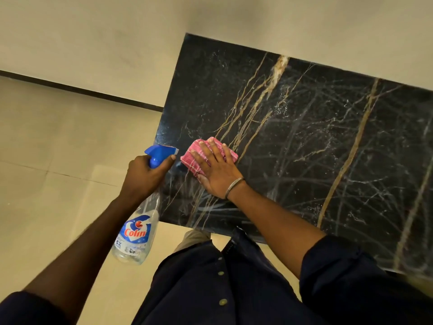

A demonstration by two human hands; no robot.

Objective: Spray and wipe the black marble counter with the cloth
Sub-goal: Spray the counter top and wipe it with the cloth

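Observation:
The black marble counter (304, 141), veined in gold and white, fills the right half of the view. A folded pink cloth (196, 159) lies on it near its left edge. My right hand (216, 171) presses flat on the cloth with fingers spread. My left hand (145, 177) grips the neck of a clear spray bottle (137, 233) with a blue trigger head, held just off the counter's left edge, its nozzle pointing at the cloth. Fine droplets speckle the marble at the upper middle.
A beige tiled floor (58, 172) spreads to the left of and below the counter. A cream wall (117, 31) with a dark skirting strip runs behind. My dark shirt and sleeves fill the bottom of the view, close to the counter's front edge.

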